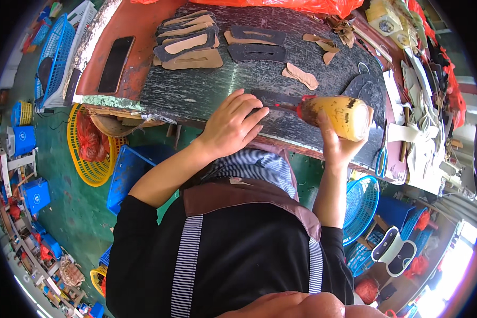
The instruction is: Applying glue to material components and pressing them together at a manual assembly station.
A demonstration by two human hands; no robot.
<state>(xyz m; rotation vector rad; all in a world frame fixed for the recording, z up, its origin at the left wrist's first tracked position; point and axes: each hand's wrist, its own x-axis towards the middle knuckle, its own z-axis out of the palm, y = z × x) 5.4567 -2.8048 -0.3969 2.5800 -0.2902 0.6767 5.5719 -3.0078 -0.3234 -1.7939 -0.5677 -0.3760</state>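
Note:
My right hand (335, 140) is wrapped round a stained yellow squeeze bottle (343, 112) with a red cap, tipped on its side over the table's near edge. The bottle's narrow end points left toward a dark flat strip (276, 97). My left hand (234, 123) has its fingers curled together at the left end of that strip, with a bit of dark material showing between them. Beyond it lie two dark and tan pieces with slots (256, 52). Farther left, similar pieces overlap in a row (190, 44).
Small tan scraps (302, 77) and dark offcuts (363, 87) lie on the black streaked tabletop (191, 90). A phone (116, 64) rests at the left. Blue-handled scissors (381, 160) hang over the right edge. Below stand a yellow basket (93, 177) and a blue basket (361, 204).

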